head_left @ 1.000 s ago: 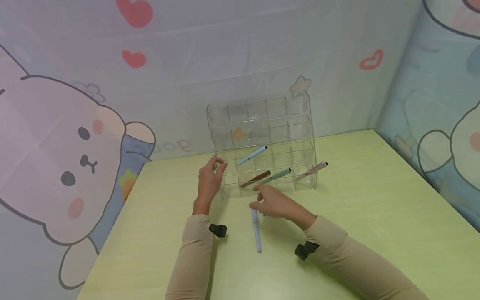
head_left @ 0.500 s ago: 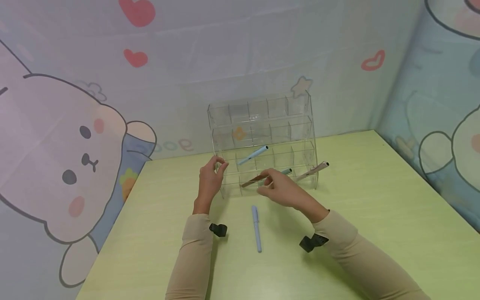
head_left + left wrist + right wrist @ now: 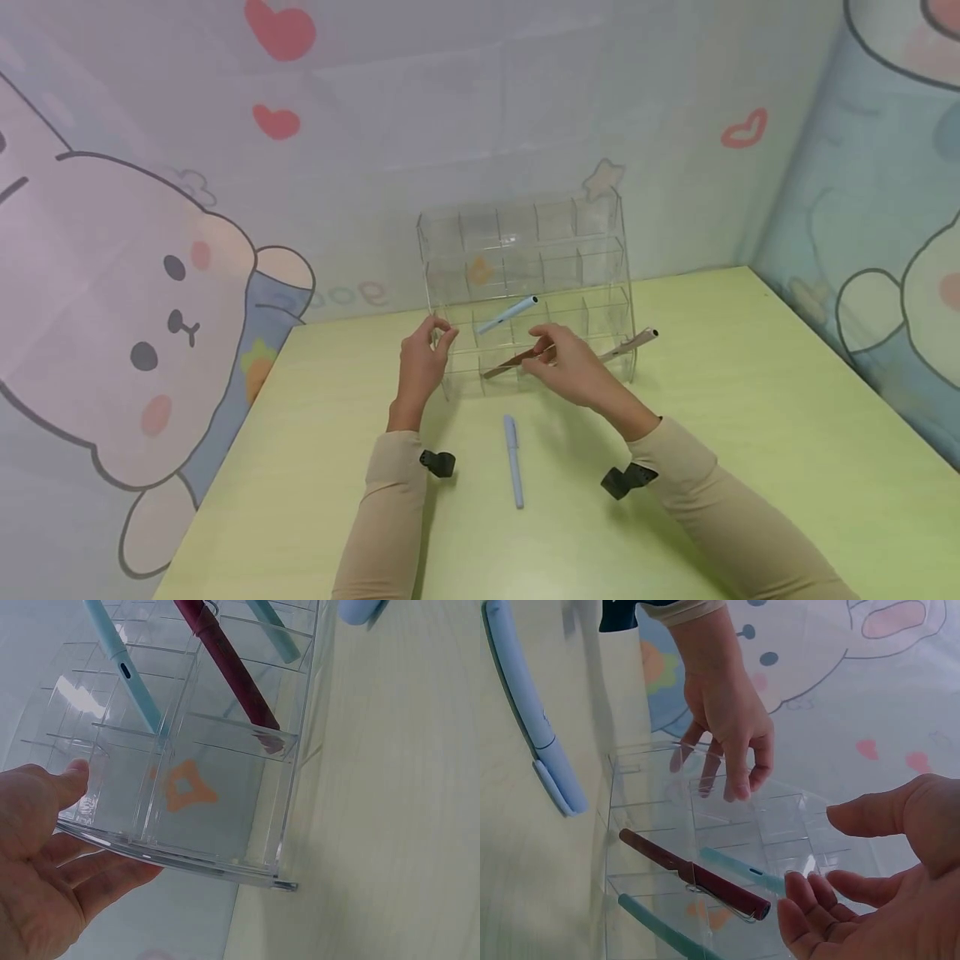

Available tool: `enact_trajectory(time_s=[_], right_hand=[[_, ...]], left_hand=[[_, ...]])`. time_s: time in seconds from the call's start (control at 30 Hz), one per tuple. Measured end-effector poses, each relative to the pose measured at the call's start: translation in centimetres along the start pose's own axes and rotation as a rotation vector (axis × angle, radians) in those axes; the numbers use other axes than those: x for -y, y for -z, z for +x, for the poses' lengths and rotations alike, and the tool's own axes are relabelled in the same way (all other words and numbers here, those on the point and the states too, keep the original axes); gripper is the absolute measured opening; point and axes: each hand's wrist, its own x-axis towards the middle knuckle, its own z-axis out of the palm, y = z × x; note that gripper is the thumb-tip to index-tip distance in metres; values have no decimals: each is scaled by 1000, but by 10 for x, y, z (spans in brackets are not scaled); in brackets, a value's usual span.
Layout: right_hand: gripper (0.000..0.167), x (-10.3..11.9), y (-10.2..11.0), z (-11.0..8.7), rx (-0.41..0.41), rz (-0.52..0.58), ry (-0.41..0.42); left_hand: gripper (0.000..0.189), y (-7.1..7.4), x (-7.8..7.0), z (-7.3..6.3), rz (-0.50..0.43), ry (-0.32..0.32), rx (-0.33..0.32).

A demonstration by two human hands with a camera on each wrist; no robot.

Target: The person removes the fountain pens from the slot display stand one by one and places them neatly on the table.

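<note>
A clear acrylic pen rack [image 3: 480,229] with tiered compartments stands at the back of the table. My left hand [image 3: 423,360] grips its left side panel, thumb inside and fingers outside. In front of the lower tiers is my right hand [image 3: 576,367], thumb and fingers apart with nothing between them. Close to those fingers, a dark red pen [image 3: 697,874] leans in the bottom tier. Beside it leans a green pen [image 3: 660,926], hidden behind the hand in the head view. A light blue pen [image 3: 508,315] slants one tier higher, and a pinkish-white pen [image 3: 632,342] leans at bottom right.
A capped periwinkle pen [image 3: 513,462] lies on the pale yellow-green table [image 3: 315,467] between the forearms. Behind the rack hangs a cartoon-printed cloth [image 3: 360,133]. Each sleeve cuff carries a small black camera, one on the left wrist [image 3: 438,463].
My right hand has left the periwinkle pen and moved up to the rack's lower tiers, now covering the green pen. My left hand stays at the rack's side.
</note>
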Motion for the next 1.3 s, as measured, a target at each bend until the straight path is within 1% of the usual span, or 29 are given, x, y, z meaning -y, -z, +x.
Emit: enact_trajectory(time_s=[0.2, 0.33, 0.43, 0.5, 0.6, 0.93, 1.3], right_hand=[[45, -9, -1, 10, -171, 31, 161], [40, -16, 1, 18, -288, 44, 234], [39, -19, 2, 24, -342, 45, 286], [39, -20, 3, 28, -362, 31, 309], [39, -21, 4, 33, -375, 18, 322], [41, -23, 5, 47, -349, -42, 291], [45, -19, 6, 61, -299, -52, 218]], left_hand=[[16, 0, 0, 0, 8, 10, 7], [15, 0, -1, 1, 13, 10, 4], [14, 1, -2, 2, 10, 3, -4], [14, 1, -2, 3, 7, -3, -9], [15, 1, -2, 3, 2, -10, -14], [15, -1, 2, 2, 16, -9, -15], [15, -2, 1, 1, 12, 6, -5]])
